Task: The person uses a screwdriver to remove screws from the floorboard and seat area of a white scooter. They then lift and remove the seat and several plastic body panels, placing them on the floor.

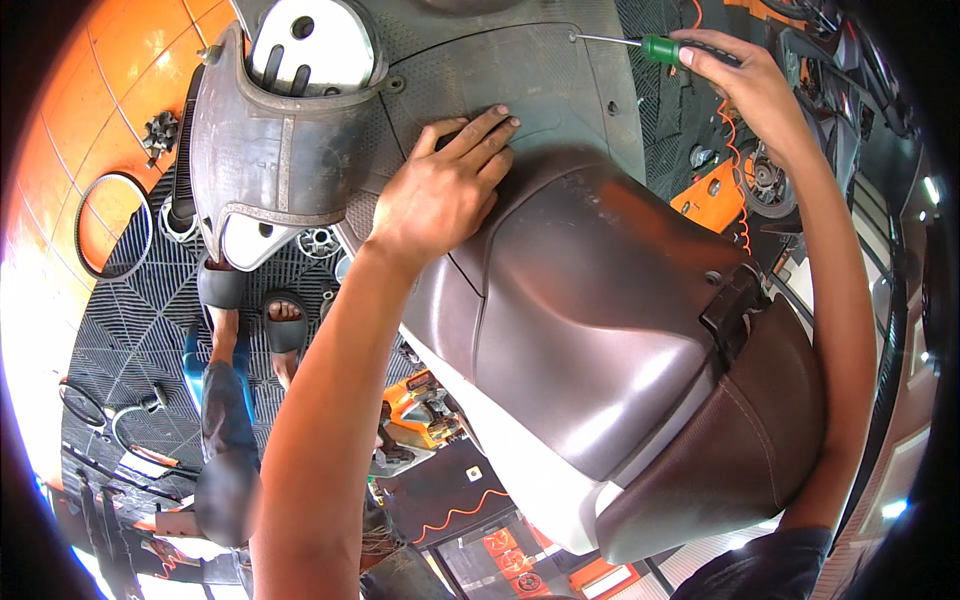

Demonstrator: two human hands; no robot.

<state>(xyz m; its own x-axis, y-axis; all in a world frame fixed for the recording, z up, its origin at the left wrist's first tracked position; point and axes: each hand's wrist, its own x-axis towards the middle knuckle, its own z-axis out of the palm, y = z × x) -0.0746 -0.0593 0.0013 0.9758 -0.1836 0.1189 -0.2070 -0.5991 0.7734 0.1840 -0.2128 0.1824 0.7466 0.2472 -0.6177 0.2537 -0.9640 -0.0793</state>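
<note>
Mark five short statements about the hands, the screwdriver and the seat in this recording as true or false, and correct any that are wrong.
1. The right hand holds a screwdriver. True.
2. The screwdriver is red-handled. False: it is green and black.
3. The left hand is raised clear of the grey footboard panel. False: its fingers rest on it.
4. The screwdriver's tip is at the panel's upper right corner. True.
5. The brown seat has a stitched seam. True.

The seat (pixel 725 440) is dark brown, with a white side panel (pixel 530 485) along its left. Beyond the seat, the screwdriver (pixel 660 49) has a green-and-black handle; left of it, the floor mat (pixel 140 330) shows black, angular ridged patterning.
</note>
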